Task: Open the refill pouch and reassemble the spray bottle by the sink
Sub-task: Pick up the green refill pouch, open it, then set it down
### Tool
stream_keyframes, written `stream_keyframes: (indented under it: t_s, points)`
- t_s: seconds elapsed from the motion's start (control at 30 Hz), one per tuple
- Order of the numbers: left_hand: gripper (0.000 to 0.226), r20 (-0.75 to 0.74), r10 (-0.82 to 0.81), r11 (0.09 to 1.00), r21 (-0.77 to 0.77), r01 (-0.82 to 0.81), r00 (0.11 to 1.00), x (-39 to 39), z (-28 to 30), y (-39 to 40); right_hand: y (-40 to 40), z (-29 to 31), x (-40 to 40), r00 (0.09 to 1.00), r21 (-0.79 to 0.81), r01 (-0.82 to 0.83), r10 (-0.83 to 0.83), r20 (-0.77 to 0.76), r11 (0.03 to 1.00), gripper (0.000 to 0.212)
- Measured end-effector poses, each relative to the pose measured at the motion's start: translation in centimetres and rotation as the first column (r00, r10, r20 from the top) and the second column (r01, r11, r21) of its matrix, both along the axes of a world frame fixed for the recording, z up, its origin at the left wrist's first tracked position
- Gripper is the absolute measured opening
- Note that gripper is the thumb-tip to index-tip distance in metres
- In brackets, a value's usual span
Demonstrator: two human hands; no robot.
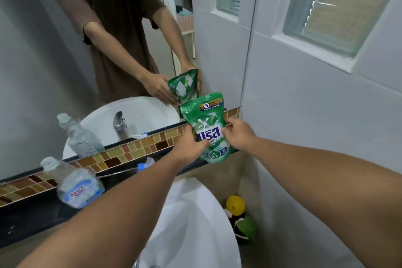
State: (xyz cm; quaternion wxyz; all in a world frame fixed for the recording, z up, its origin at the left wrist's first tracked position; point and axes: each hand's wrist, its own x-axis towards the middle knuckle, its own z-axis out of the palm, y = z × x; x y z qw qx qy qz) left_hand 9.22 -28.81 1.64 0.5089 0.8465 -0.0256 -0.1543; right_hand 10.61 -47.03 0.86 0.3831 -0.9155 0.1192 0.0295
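A green refill pouch (206, 122) with white lettering stands upright on the dark ledge by the mirror, at the far right corner. My left hand (189, 148) grips its left side and my right hand (237, 135) grips its right side. Its top looks sealed. A clear plastic spray bottle (76, 185) without its spray head stands on the ledge at the left, its neck uncovered. The spray head (145, 164), white and blue with a thin tube, lies on the ledge behind my left forearm.
The white sink basin (195, 224) is below my arms. A dark bottle with a yellow cap (236, 204) and a green object sit in the right corner. A mirror (65, 61) backs the tiled ledge strip (134, 150); white walls close the right side.
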Motion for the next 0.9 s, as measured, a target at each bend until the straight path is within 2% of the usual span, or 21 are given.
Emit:
stream_keyframes:
  t_s: [0.3, 0.47, 0.67, 0.8, 0.9]
  points:
    - [0.070, 0.019, -0.043, 0.994, 0.102, 0.041, 0.999, 3.3, -0.7, -5.2, -4.4, -2.1, 3.0, 0.998, 0.162, 0.061, -0.063, 0.007, 0.985, 0.033]
    - [0.072, -0.004, -0.056, 0.991, 0.121, 0.056, 0.998, 4.3, -1.0, -6.7, -5.8, -2.8, 4.1, 0.996, 0.185, 0.079, -0.085, 0.026, 0.980, 0.036]
    - [0.060, 0.000, -0.047, 0.981, 0.187, 0.046, 0.999, 5.0, -1.8, -7.0, -6.6, -3.4, 3.9, 0.999, 0.196, 0.052, -0.054, 0.004, 0.979, 0.040]
    - [0.048, 0.035, -0.032, 0.980, 0.198, 0.025, 0.999, 5.3, -1.6, -6.5, -6.7, -3.7, 4.1, 1.000, 0.294, 0.005, -0.010, 0.014, 0.956, 0.046]
    - [0.057, 0.094, -0.017, 0.989, 0.148, 0.003, 0.995, 5.9, -1.3, -6.0, -6.7, -3.6, 4.4, 0.999, 0.364, -0.016, -0.001, 0.049, 0.931, 0.035]
